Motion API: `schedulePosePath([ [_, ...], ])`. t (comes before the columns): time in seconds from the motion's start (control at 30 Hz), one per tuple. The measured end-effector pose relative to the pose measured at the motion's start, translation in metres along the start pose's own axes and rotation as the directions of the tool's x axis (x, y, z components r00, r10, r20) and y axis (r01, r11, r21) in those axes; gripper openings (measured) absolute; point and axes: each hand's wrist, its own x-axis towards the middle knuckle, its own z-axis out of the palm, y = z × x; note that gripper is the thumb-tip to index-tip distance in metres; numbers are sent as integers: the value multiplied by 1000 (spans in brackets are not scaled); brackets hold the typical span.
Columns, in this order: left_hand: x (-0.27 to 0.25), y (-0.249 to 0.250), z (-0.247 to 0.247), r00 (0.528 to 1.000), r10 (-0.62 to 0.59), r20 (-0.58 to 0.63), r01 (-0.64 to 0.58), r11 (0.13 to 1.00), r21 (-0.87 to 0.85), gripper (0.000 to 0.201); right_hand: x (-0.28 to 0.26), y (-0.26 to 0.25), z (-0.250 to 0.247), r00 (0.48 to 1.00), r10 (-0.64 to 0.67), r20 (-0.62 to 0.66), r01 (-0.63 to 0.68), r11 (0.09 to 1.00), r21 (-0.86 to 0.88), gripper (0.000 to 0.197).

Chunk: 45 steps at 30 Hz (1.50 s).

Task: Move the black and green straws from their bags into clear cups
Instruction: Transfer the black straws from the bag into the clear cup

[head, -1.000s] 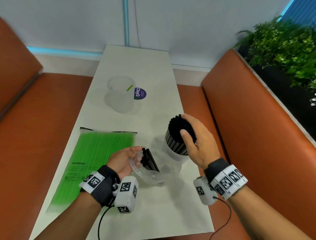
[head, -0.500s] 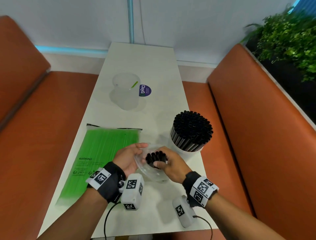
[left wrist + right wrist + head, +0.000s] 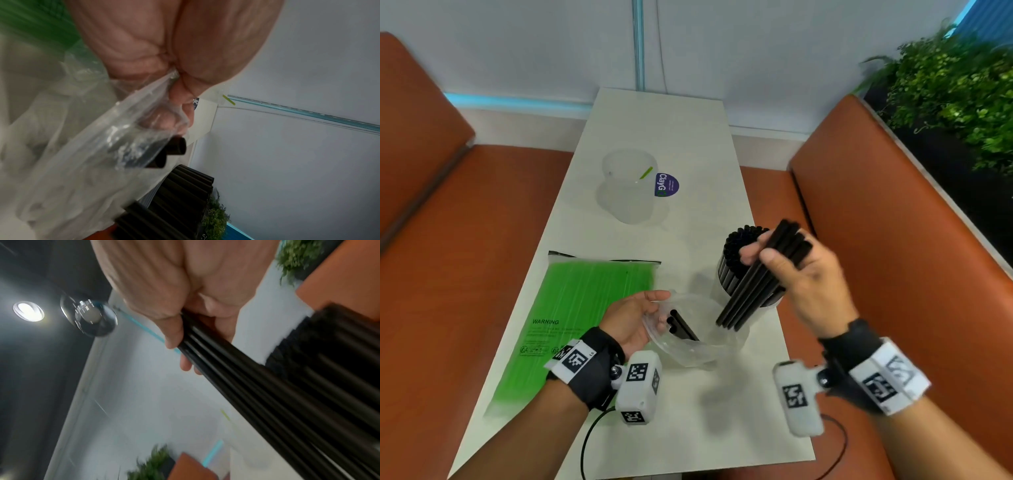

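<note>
gripping matte black straws (image 3: 758, 279), right hand (image 3: 803, 274); left hand (image 3: 631, 317) pinches seemingly near-empty bag (image 3: 688, 346).

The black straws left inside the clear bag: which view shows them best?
The left wrist view. The black straws left in the bag show their open ends up close at the mouth of the clear bag, which the left hand pinches. The head view shows them smaller. The right wrist view shows only the bundle in the right hand.

On the surface (image 3: 688, 137), the far cup (image 3: 628, 185) stands behind the flat straw bag (image 3: 571, 308); the full cup (image 3: 736, 267) stands right.
</note>
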Motion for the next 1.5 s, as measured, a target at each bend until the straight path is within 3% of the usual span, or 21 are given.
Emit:
schedulePosePath([
  [0.17, 1, 0, 0, 1000, -4, -15, 5, 1000, 12, 29, 24, -26, -42, 996, -88, -31, 86, 993, -84, 14],
  [0.37, 3, -2, 3, 999, -7, -36, 8, 1000, 26, 29, 36, 5, -39, 992, -123, 27, 125, 986, -110, 10],
  [0.53, 2, -2, 4, 1000, -4, -31, 5, 1000, 9, 28, 22, 62, -20, 985, 78, 151, -33, 959, -280, 26],
  [0.6, 1, -1, 5, 999, -5, -32, 6, 1000, 10, 29, 19, 79, -15, 983, 137, 123, -73, 902, -425, 37],
  [0.73, -1, 1, 5, 1000, -4, -22, 4, 1000, 11, 28, 22, 77, -17, 997, -83, -1, 75, 905, -419, 59],
  [0.83, 0, 1, 4, 1000, -1, -19, 1, 1000, 16, 28, 23, 75, -14, 969, -162, 188, 246, 725, -643, 59],
  [0.93, 3, 0, 5, 1000, 0, -16, 0, 999, 36, 28, 20, 86, -7, 923, 70, 379, 297, 498, -815, 71],
  [1.0, 4, -2, 6, 1000, 7, -13, -6, 998, 57, 28, 20, 95, -5, 903, 149, 404, 339, 335, -879, 77],
  [1.03, 6, -3, 6, 1000, 9, -12, -8, 998, 67, 28, 21, 96, -3, 902, 151, 404, 346, 306, -887, 78],
  [1.13, 8, -7, 9, 1000, 2, -4, -2, 996, 85, 29, 26, 89, 4, 904, 176, 390, 320, 326, -890, 75],
  [1.2, 7, -7, 11, 1000, -2, 12, 0, 995, 96, 28, 30, 76, 4, 920, 138, 368, 282, 421, -862, 68],
  [1.3, 6, -7, 10, 1000, 4, 29, -7, 996, 87, 28, 18, 58, 0, 952, -214, 219, 306, 657, -689, 52],
  [1.33, 6, -6, 9, 1000, 8, 30, -11, 997, 77, 27, 9, 56, 2, 939, -298, 172, 336, 691, -640, 42],
  [1.37, 6, -6, 7, 1000, 10, 29, -12, 997, 71, 27, -1, 57, 7, 940, -293, 175, 338, 727, -597, 31],
  [1.43, 7, -6, 6, 1000, 7, 30, -8, 998, 63, 28, -22, 66, 23, 961, -46, 273, 194, 816, -544, 17],
  [1.5, 6, -8, 6, 999, -3, 38, 2, 999, 52, 29, -35, 80, 40, 895, 244, 374, -17, 856, -517, 30],
])
